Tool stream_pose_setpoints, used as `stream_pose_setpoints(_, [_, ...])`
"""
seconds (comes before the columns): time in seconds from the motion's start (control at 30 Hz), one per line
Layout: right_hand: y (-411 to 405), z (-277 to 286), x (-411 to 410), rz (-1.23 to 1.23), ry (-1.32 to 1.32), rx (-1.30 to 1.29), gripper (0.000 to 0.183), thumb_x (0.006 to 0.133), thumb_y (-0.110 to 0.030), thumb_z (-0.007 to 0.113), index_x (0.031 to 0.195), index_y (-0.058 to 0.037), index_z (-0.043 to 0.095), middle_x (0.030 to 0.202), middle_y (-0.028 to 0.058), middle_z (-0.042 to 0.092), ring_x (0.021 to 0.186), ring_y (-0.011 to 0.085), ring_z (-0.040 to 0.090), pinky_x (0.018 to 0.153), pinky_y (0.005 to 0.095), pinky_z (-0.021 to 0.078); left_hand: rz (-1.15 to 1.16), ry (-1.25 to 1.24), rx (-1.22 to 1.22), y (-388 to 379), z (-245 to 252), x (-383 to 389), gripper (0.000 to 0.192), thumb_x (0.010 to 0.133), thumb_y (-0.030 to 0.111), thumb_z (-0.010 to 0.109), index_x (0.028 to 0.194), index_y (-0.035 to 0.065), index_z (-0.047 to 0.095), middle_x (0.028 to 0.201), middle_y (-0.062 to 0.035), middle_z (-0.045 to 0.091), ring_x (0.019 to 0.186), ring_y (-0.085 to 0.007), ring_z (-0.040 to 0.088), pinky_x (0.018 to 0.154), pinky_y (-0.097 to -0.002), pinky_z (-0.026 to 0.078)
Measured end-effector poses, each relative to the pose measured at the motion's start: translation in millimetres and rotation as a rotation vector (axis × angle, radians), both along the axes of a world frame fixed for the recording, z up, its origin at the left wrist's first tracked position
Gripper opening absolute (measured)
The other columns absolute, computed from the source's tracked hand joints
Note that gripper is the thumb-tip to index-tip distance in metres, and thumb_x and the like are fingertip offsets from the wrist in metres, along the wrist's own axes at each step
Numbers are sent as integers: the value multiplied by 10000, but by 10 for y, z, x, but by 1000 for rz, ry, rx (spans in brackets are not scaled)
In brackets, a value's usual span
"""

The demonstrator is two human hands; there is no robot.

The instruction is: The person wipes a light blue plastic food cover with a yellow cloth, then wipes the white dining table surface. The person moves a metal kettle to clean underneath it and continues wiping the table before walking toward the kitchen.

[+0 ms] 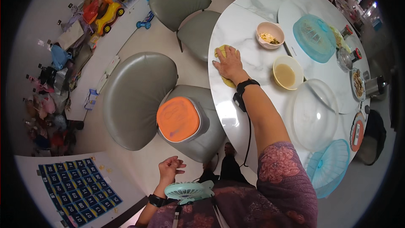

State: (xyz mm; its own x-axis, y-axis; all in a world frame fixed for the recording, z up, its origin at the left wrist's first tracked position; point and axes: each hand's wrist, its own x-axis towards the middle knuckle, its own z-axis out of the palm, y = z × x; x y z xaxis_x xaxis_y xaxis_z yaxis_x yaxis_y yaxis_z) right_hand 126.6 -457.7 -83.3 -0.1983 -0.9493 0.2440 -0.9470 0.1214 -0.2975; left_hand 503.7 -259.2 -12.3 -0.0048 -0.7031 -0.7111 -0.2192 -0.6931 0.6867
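Observation:
My right hand (230, 65) lies flat with spread fingers on a yellow cloth (228, 82), pressing it against the white marble-patterned table (253, 8) near its left edge. Parts of the cloth show above and below the hand; the rest is hidden under the palm. Close by stand a pink bowl (270, 45) with food scraps in it and a pale yellow bowl (299, 66) holding a cloudy liquid. My left hand (169, 169) hangs beside my body over the floor, fingers loosely bent and apart, holding nothing.
A grey chair (139, 101) bearing an orange-topped stool (178, 118) stands left of the table; another chair (182, 1) is behind. A clear dome cover (314, 117), blue mesh covers (314, 38) and a dish of food (358, 84) are on the table. A mint fan (186, 190) hangs at my chest.

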Motion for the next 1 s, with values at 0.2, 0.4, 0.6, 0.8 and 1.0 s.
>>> stream_pose_setpoints(0.2, [633,222,573,274,24,-97,491,814,-319,521,1242,-101,416,1286,182,354,1207,335,300,1006,494,228,-37,42,-54,-199,-8,226,274,856,50,484,1082,-105,484,873,-160,595,750,-243,631,560,-322,539])
stream_pose_setpoints(0.4, [1944,417,1148,64,7,45,577,710,-199,646,1217,-72,402,1239,178,392,1188,347,323,986,469,240,-190,144,-93,-458,-144,789,298,852,39,478,1111,-107,471,877,-157,598,766,-230,633,565,-282,532])
stream_pose_setpoints(0.6, [3054,112,1443,-258,339,26,548,672,78,482,1210,75,381,1208,264,415,1139,401,388,970,482,292,-191,92,-56,-665,-168,2132,323,833,39,495,1115,-115,463,873,-168,598,736,-240,637,530,-299,535])
stream_pose_setpoints(0.8, [3231,-95,1398,-344,415,79,527,745,36,351,1259,125,275,1269,306,338,1184,435,333,1003,460,262,-15,-20,-95,-969,-109,3370,359,806,53,515,1118,-116,461,874,-171,601,733,-246,638,510,-303,526])
stream_pose_setpoints(1.0, [3344,-513,1360,-456,527,9,470,785,-19,383,1244,62,328,1223,264,402,1133,420,390,962,458,313,-82,-43,-213,-1511,22,3878,368,806,91,541,1115,-101,484,887,-145,611,742,-205,638,536,-262,506])
